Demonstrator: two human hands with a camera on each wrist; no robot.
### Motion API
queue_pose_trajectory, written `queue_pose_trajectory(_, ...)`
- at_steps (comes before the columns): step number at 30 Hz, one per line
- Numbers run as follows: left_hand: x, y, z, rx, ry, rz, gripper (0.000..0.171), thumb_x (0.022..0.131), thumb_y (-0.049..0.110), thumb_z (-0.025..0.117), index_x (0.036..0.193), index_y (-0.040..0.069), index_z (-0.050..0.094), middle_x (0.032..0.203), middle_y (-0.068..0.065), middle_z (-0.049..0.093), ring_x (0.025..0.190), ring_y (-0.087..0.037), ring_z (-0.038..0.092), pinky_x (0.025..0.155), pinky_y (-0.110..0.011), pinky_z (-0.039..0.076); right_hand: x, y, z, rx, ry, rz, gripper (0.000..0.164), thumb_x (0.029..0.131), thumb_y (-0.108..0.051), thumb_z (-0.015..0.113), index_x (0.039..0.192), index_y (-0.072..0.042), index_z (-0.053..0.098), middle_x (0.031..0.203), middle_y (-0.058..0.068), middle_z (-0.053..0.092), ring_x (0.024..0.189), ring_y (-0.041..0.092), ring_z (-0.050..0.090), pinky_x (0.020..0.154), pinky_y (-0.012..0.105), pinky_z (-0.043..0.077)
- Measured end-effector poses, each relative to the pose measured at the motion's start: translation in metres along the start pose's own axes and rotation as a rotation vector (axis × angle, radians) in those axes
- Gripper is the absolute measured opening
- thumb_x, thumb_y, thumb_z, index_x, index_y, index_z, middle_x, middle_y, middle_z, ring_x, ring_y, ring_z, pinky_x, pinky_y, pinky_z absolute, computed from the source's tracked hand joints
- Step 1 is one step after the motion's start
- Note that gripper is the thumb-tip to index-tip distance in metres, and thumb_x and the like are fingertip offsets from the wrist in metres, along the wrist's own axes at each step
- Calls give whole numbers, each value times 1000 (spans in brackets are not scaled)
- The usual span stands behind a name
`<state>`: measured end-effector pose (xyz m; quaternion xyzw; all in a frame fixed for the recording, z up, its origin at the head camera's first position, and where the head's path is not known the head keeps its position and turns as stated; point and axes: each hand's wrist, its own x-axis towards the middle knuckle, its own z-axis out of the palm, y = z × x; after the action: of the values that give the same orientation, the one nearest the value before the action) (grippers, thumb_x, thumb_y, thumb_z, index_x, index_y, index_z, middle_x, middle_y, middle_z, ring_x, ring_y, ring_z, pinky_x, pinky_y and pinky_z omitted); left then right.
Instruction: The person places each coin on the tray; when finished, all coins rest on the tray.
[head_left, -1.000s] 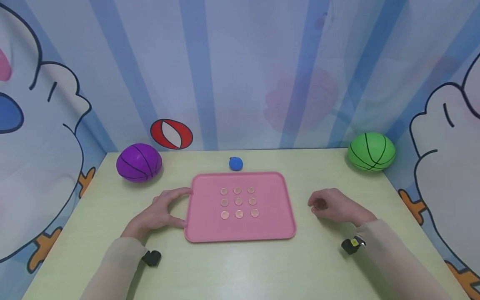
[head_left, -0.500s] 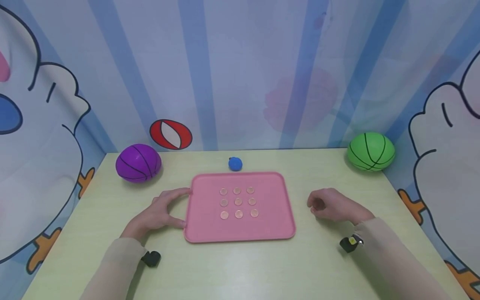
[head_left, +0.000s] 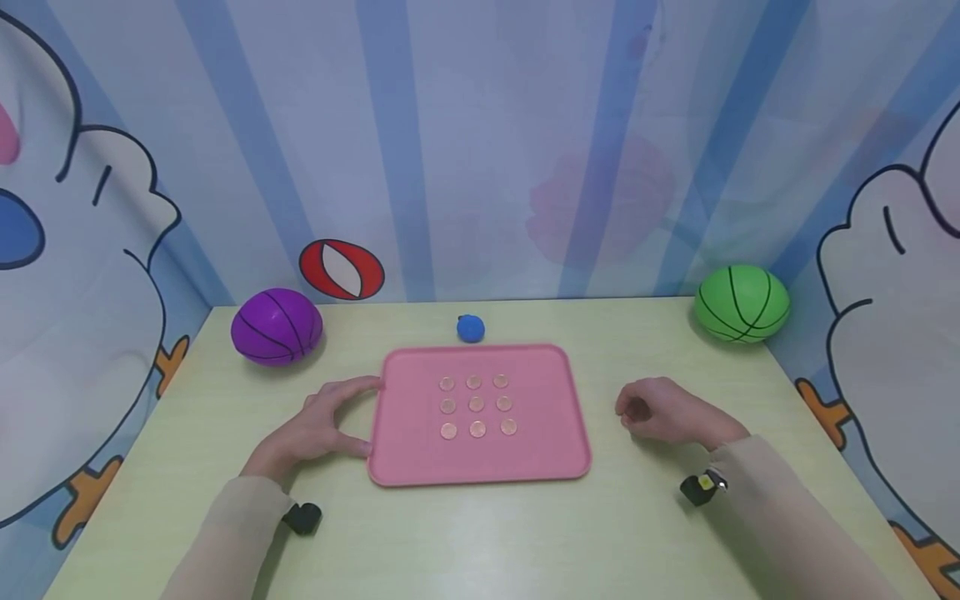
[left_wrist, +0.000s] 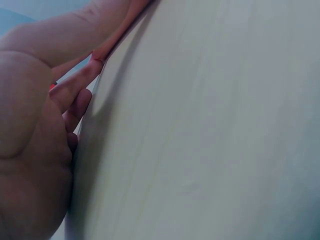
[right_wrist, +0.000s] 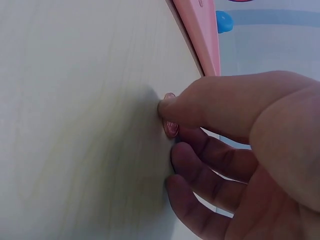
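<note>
A pink tray [head_left: 480, 458] lies flat on the table, with several copper-coloured coins [head_left: 476, 403] set out on it in even rows. My left hand [head_left: 311, 425] rests at the tray's left side, thumb and index finger spread apart and their tips at its edge. To the right of the tray, my right hand [head_left: 667, 410] is low over the table with its fingers curled. The right wrist view shows it pinching a coin [right_wrist: 171, 129] behind the thumb tip; the thumb hides part of that coin.
A small blue ball-like object [head_left: 471, 328] sits just behind the tray. The purple ball [head_left: 277, 327] stands at the back left of the table [head_left: 480, 542], the green ball [head_left: 742, 304] at the back right. A printed curtain [head_left: 480, 167] closes off the back and sides.
</note>
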<state>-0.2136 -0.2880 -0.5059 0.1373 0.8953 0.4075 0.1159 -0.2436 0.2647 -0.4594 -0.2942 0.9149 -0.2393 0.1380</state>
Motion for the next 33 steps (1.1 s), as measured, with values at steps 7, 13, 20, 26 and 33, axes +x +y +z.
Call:
queue_pose_trajectory(7,0,0,0,-4,-1,8,104,66,40,99,157,34,48,165,-1,41,151,-35,26,121,-73,11,0,-1,-1,-7,0,10,9,90,-2,76,95,-8,71,88,-3,67,83,13,61,77,30,57)
queue_pose_trajectory(13,-1,1,0,-2,-1,12,105,65,39,99,157,33,48,165,-1,41,151,-35,26,121,-72,12,0,1,0,-19,2,-12,8,90,-2,74,94,-8,72,87,-3,66,83,12,60,76,29,56)
queue_pose_trajectory(20,-2,2,-1,6,-1,15,105,66,39,99,157,32,48,165,-3,41,151,-36,27,121,-73,14,0,3,0,-21,4,-15,12,90,-1,74,94,-12,72,87,-5,66,83,12,59,76,29,55)
queue_pose_trajectory(26,-2,1,-1,13,5,37,105,66,40,99,157,31,48,165,-3,41,150,-36,27,121,-72,11,-1,1,0,-15,12,-14,12,90,-1,74,96,-11,73,88,-4,66,84,13,59,76,30,55)
queue_pose_trajectory(33,-2,1,-1,16,-1,33,105,66,40,99,158,31,48,165,-3,41,151,-36,27,121,-72,9,-2,1,1,3,14,21,13,89,-2,76,98,-11,74,93,-4,69,88,15,62,82,36,57)
